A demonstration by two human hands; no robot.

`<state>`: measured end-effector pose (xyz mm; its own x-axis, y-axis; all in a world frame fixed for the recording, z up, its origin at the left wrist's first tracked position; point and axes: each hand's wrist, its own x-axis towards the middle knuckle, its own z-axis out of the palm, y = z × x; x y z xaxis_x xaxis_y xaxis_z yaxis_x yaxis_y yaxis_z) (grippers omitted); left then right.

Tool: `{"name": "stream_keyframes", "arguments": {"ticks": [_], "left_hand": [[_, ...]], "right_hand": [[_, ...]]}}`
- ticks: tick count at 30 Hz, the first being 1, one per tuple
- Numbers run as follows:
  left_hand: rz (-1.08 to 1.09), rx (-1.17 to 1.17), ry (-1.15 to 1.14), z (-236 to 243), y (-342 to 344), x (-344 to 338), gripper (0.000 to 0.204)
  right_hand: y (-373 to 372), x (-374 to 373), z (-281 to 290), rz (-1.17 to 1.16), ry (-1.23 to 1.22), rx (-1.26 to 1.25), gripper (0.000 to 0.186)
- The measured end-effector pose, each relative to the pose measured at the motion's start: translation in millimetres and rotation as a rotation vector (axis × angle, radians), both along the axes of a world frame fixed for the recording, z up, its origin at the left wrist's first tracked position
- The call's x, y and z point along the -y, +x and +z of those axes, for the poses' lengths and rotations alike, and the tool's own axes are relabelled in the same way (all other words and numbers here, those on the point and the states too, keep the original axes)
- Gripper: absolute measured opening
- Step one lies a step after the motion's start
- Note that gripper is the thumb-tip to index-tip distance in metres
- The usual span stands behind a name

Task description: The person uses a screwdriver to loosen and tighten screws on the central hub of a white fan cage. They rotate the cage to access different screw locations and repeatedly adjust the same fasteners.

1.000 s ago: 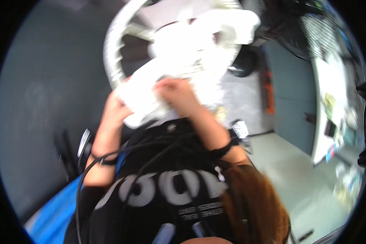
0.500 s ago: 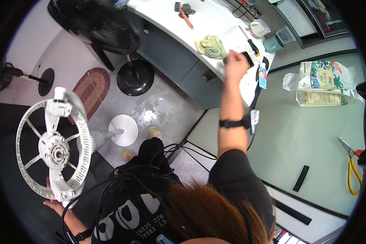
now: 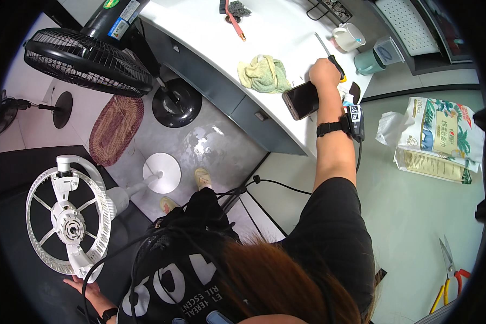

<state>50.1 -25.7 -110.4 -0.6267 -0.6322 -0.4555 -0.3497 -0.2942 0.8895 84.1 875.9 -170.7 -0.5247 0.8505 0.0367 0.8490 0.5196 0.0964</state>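
My left hand is at the lower end of a white fan frame, an open ring with spokes and a round hub. One digit stretches out to the left; other fingertips pass behind the frame's lower end, so their contact is hidden. On the white desk, my right hand is curled closed beside the black and yellow handle of a screwdriver. Its fingertips are hidden beneath it, so I cannot see what they hold. A dark smartphone lies next to my right wrist. Left of it is a crumpled yellow-green cloth.
Farther along the desk lie a red-handled brush, a white mug and a green cup. A black fan stands left. Tissue packs and scissors lie right; black cables cross my front.
My right hand has moved away from the smartphone to beside the screwdriver handle, uncovering the phone. The white fan frame and my left hand appear lower. The whole view has shifted.
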Motion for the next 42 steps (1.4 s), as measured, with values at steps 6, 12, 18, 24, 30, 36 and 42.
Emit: {"name": "stream_keyframes", "arguments": {"ticks": [6, 12, 18, 24, 30, 36, 42], "left_hand": [[-0.007, -0.004, -0.028, -7.5, 2.8, 17.8, 0.077], [-0.061, -0.055, -0.007, -16.7, 5.5, 46.9, 0.073], [-0.025, -0.092, 0.012, -12.8, 7.3, 39.0, 0.075], [0.028, -0.117, 0.001, -2.4, 12.1, 6.4, 0.084], [-0.085, -0.133, -0.035, 2.4, -3.0, 42.0, 0.083], [-0.535, -0.312, -0.07, 38.3, -72.3, 50.5, 0.072], [-1.037, -0.236, 0.102, 45.9, -147.3, 20.5, 0.067]], "right_hand": [[3.6, -6.6, 3.2, 0.017, -0.042, -0.001, 0.028], [23.1, 48.5, 56.9, 0.033, -1.119, -1.346, 0.012], [22.4, 148.8, 104.1, 0.631, -1.998, -1.763, 0.008], [11.8, 197.7, 125.4, 0.712, -2.018, -1.718, 0.01], [2.8, 300.4, 114.9, 0.792, -2.105, -1.449, 0.014], [-1.7, 471.4, 81.3, 0.632, -2.24, -0.894, 0.004], [-83.9, 585.7, 23.0, 0.311, -2.095, -1.331, 0.016]]}}
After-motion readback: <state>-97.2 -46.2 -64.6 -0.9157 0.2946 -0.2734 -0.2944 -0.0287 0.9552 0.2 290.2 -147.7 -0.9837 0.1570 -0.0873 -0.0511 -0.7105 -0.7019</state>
